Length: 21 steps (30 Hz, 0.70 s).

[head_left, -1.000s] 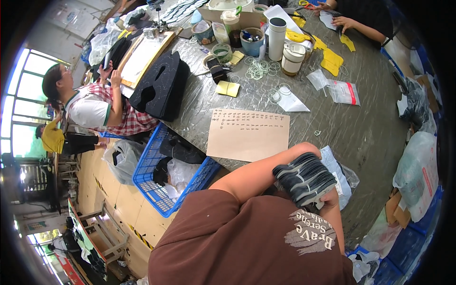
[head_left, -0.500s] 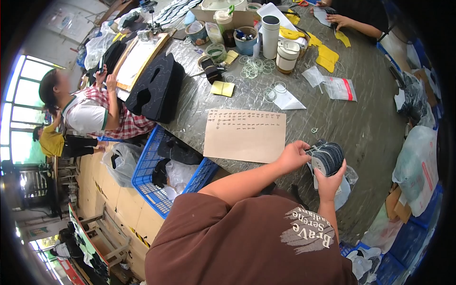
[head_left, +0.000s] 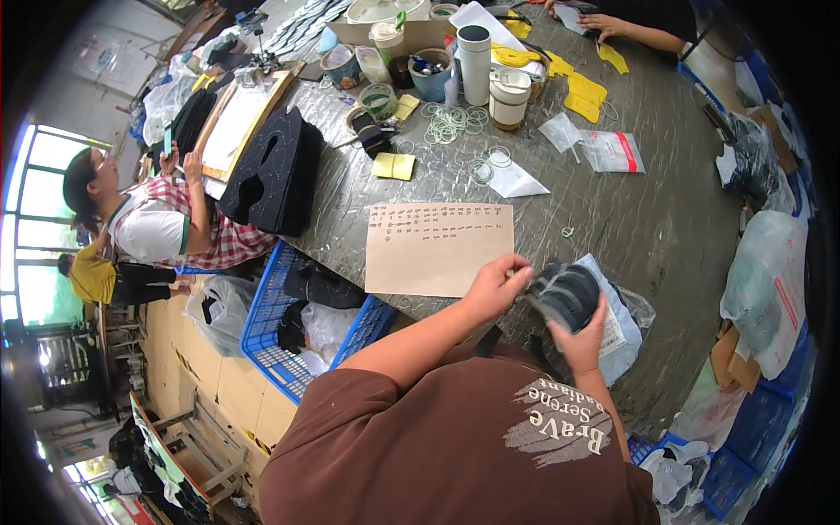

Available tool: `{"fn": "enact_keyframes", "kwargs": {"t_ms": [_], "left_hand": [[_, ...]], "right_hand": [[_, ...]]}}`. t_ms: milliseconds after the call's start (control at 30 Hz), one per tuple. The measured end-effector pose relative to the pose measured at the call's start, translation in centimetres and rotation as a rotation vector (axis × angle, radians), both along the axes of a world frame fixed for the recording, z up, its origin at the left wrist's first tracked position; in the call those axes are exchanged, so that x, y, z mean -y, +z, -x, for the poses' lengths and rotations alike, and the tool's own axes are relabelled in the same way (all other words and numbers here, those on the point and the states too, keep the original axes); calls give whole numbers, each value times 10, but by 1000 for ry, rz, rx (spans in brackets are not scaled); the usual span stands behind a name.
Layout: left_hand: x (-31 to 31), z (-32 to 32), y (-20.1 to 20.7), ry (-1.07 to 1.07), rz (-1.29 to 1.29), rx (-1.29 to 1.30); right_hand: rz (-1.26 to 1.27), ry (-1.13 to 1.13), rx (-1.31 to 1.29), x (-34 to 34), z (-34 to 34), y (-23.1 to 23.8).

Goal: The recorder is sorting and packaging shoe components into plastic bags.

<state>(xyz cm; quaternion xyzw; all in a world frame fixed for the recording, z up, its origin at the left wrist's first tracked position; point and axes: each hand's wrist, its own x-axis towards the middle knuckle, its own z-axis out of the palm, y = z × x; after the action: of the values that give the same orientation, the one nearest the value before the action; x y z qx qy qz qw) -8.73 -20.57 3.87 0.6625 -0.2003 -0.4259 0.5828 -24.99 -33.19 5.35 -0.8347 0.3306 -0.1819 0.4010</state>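
My right hand point(head_left: 584, 341) grips a curved stack of dark fabric pieces point(head_left: 569, 299) over the near right part of the table. The stack is blurred by motion. My left hand point(head_left: 500, 284) is a little to its left, apart from it, with the fingers curled in a pinch; whatever they may hold is too small to make out. Below and right of the stack lies a pale plastic packet point(head_left: 617, 337) with a label, partly behind my right hand. A brown sheet of paper point(head_left: 437, 271) with handwritten marks lies flat just beyond my left hand.
Loose pale rubber bands point(head_left: 451, 124) lie farther back, near a white bottle point(head_left: 474, 66) and a lidded cup point(head_left: 509, 98). A blue crate point(head_left: 271, 346) stands left of the table. One person sits at the left; another's hand point(head_left: 604, 26) works at the far right.
My left hand has drawn away leftward from the stack. The stack has shifted left and tilted in my right hand, uncovering more of the packet. The pale band seen around it earlier is not discernible.
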Motion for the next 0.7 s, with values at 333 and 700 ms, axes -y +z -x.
{"fn": "enact_keyframes", "kwargs": {"t_ms": [333,700], "left_hand": [[9,13,-62,-331,100,653],[8,-49,-52,-86,277,117]], "right_hand": [[133,380,43,-24,-5,-63],[-326,-1,174,13,23,-4]]}}
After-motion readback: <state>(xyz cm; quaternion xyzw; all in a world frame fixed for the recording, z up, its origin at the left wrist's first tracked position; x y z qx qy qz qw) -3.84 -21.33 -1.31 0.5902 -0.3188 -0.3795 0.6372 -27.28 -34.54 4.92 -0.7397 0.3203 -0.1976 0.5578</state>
